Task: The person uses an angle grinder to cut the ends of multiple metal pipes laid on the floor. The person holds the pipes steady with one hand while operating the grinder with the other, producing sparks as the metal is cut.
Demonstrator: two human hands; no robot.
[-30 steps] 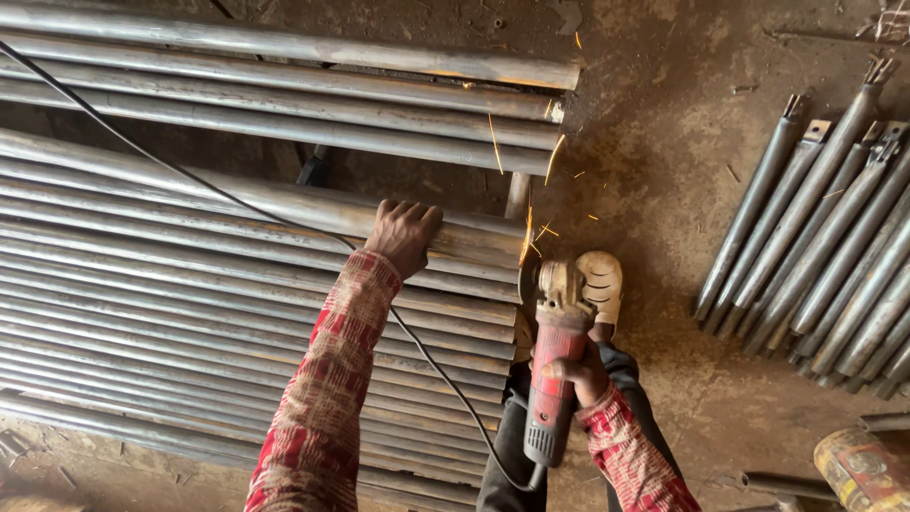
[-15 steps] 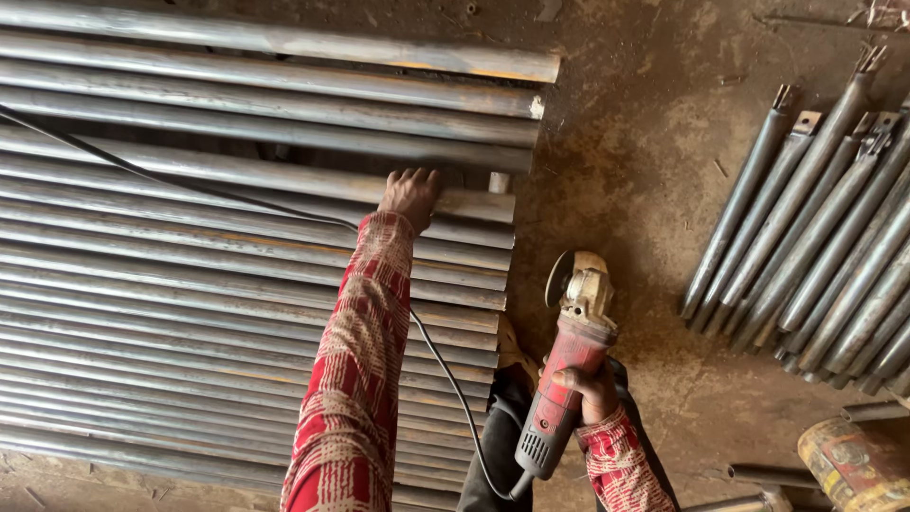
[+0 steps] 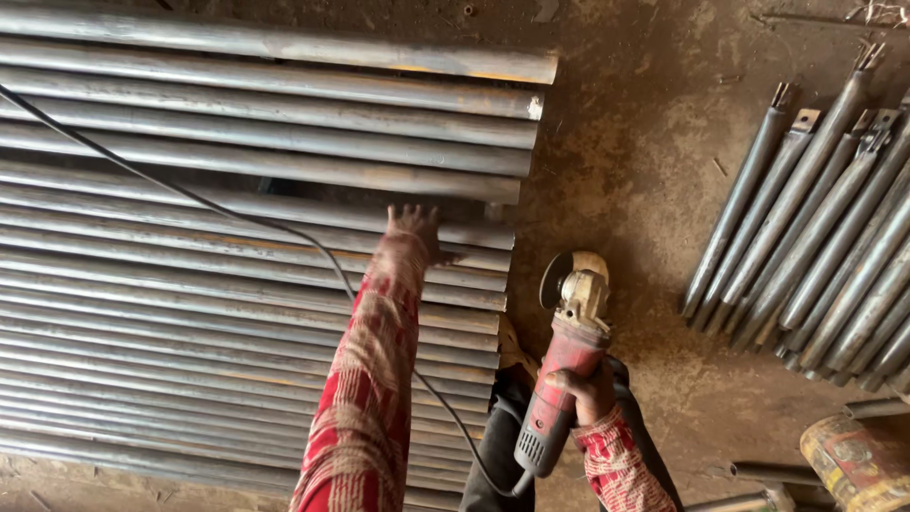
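My right hand (image 3: 578, 391) grips a red angle grinder (image 3: 561, 374) by its body, disc end pointing up and held just off the right ends of the pipes. My left hand (image 3: 413, 230) reaches forward and rests on top of a steel pipe (image 3: 284, 210) near its right end. That pipe lies in a wide row of long grey steel pipes (image 3: 190, 313) side by side on the ground. The grinder's black cable (image 3: 237, 220) runs across the pipes from the upper left and under my left arm. No sparks show.
A second bundle of shorter pipes with welded end pieces (image 3: 815, 237) lies slanted at the right. A rusty yellow drum (image 3: 858, 465) sits at the lower right corner. Brown dirt floor (image 3: 626, 142) lies between the two pipe groups. My knee is below the grinder.
Sparks flew from the grinder at a pipe end a second ago; now it is pulled back to the right, clear of the pipes. My left hand has shifted a little along the pipe.
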